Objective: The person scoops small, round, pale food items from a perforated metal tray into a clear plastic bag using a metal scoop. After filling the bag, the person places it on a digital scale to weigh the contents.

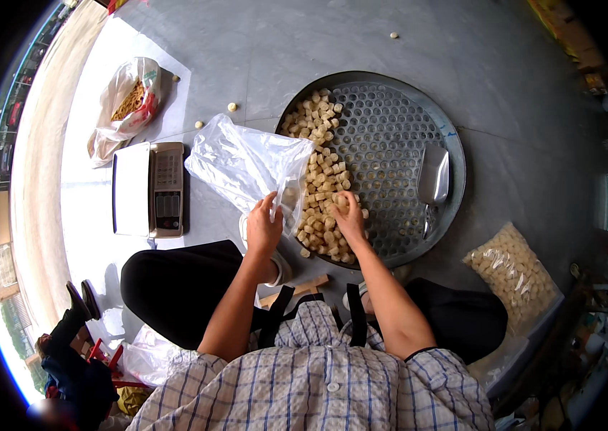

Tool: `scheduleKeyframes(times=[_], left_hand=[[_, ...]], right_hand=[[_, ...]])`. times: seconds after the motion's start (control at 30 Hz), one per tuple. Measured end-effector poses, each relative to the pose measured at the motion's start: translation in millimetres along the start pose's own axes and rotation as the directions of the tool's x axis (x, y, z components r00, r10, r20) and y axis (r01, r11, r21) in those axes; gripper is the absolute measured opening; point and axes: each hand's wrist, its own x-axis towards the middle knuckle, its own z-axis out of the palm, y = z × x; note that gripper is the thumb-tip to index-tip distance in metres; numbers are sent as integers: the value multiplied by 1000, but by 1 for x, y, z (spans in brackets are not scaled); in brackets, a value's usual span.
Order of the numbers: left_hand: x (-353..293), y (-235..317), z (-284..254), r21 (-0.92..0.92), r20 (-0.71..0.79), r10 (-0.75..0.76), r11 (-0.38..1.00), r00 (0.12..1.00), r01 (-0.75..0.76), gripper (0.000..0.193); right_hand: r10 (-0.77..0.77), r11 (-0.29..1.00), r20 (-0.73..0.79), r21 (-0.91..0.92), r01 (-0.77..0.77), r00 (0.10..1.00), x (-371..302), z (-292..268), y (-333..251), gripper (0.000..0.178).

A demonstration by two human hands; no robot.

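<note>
My left hand (264, 226) pinches the mouth of a clear plastic bag (246, 161), which lies spread over the left rim of a large round tray (457, 169) with a perforated bottom. A pile of beige, stubby cylinders that look like dried scallops (325, 172) fills the tray's left side. Among them my right hand (349, 215) has its fingers curled round a piece or two, just right of the bag's mouth. Inside the bag, near my left fingers, a few pale pieces show through the film. A metal scoop (434, 174) rests at the tray's right.
Left of the bag stands a digital scale (167, 190). Behind it sits an open plastic bag of small brown pieces (129, 100). A filled clear bag (516, 269) lies by my right knee. A few loose pieces (232, 106) dot the floor. Another person (74, 359) is at lower left.
</note>
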Motion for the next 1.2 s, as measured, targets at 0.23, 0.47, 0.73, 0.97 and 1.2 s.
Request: scheduleKeyframes(times=[0.23,0.47,0.73,0.97,1.2], left_hand=[[-1,-3,3,4,-158,93,996,983,-94,27],[2,-2,-29,-294,-223,-143,953,964,73,24],[8,-11,-25,8,-267,-101,994,958,106,35],[0,13,2,150,-238,47,989,970,-11,74],[-27,47,45,54,342,377,906,860,-419,68]], right_hand=[[-50,847,569,460,-268,821,11,63,-87,23],[420,766,346,360,-532,839,53,112,-93,49],[97,968,455,164,-191,885,43,105,-101,53],[-122,977,-461,-211,26,879,89,-79,-33,21],[435,550,-365,-615,-564,823,75,-182,68,56]])
